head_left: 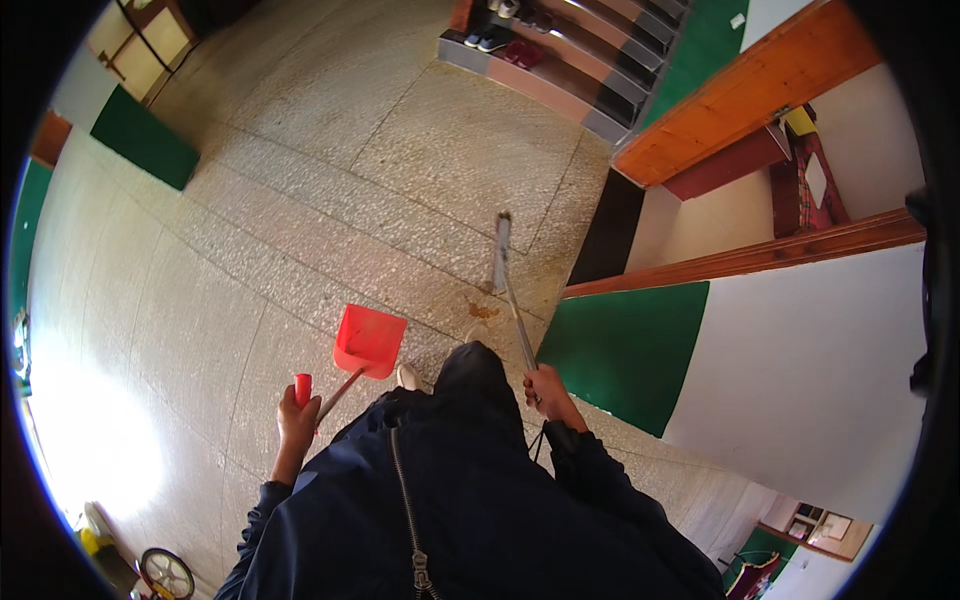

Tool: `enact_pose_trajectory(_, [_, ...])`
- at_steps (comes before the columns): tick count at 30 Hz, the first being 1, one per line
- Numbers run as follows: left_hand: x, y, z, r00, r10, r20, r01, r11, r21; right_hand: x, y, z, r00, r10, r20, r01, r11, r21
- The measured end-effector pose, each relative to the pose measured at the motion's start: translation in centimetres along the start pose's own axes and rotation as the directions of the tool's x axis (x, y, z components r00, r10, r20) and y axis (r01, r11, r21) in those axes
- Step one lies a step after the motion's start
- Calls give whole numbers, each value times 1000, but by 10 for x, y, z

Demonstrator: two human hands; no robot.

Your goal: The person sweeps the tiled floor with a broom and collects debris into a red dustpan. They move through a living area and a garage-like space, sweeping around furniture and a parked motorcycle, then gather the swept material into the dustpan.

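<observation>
My left grip (296, 424) is wrapped around the handle of a red plastic dustpan (371, 338), with the handle's red end standing up out of the fist. The pan is ahead of the body and a little to the left, its open edge facing away from me; whether it rests flat on the floor or hangs just above it, I can't tell from up here. My right grip (549, 394) is closed around the metallic stick of a long-handled broom (502, 256), which slants forward and left from the fist down to a narrow, pale head at the stone-chip floor (290, 225). I can't make out the bristles.

Near the broom head, on the side toward the body, I have a brown smudge of debris (482, 310), with the dustpan off to its left. Two light shoes poke out below: the left shoe (409, 377) near the dustpan, the right shoe (477, 333) just beside the smudge. A dark zipped jacket (470, 490) fills my lower view. To the right stands a green-and-white wall (630, 345); farther ahead, footwear sits on the steps (560, 75).
</observation>
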State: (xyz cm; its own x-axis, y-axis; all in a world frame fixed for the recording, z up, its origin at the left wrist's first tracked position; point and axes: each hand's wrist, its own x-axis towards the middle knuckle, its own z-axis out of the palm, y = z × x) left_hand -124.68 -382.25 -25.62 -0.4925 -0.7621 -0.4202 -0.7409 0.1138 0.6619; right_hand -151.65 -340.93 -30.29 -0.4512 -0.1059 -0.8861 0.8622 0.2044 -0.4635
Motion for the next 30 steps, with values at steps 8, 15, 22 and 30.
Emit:
enact_pose_trajectory(8, [35, 84, 56, 995, 86, -58, -87, 996, -20, 129, -41, -75, 846, -416, 335, 516, 796, -316])
enact_pose_trajectory(15, [73, 191, 115, 983, 183, -30, -182, 983, 19, 149, -155, -80, 927, 236, 291, -342, 849, 403])
enact_pose_trajectory(22, [121, 289, 164, 978, 201, 53, -202, 979, 9, 116, -213, -95, 993, 60, 99, -87, 950, 301])
enact_pose_trajectory(30, [199, 398, 237, 938, 305, 164, -305, 952, -27, 163, -253, -122, 979, 197, 45, -199, 902, 383])
